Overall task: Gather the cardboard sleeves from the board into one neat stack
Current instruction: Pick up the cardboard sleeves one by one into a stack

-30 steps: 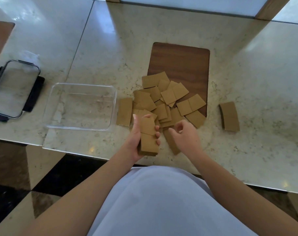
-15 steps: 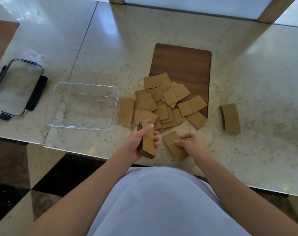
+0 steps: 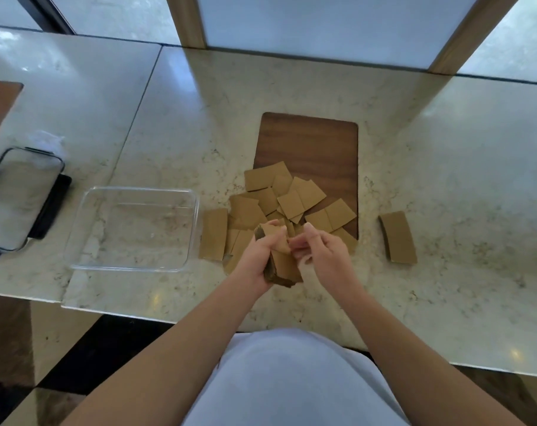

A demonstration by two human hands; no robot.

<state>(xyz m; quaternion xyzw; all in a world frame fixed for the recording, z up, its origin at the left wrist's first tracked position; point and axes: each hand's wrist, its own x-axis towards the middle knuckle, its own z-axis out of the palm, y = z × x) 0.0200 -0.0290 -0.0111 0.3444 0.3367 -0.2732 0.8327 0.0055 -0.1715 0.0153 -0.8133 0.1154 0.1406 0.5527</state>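
Note:
A dark wooden board (image 3: 310,142) lies on the marble counter, its near half covered by a loose pile of brown cardboard sleeves (image 3: 285,196). My left hand (image 3: 256,256) is shut on a thick stack of sleeves (image 3: 284,267), held on edge above the counter's near side. My right hand (image 3: 321,255) presses against the stack's right face, fingers curled at its top; whether it still pinches a sleeve is hidden. One single sleeve (image 3: 212,233) lies left of the pile, another (image 3: 397,236) lies to the right of the board.
A clear plastic tub (image 3: 132,227) sits left of the pile. Further left is a lid with black clips (image 3: 18,199). The counter's front edge runs just below my hands. A window frame stands behind the counter.
My right hand picked a sleeve off the counter near the front edge and brought it against the stack in my left hand. The camera view tilted up.

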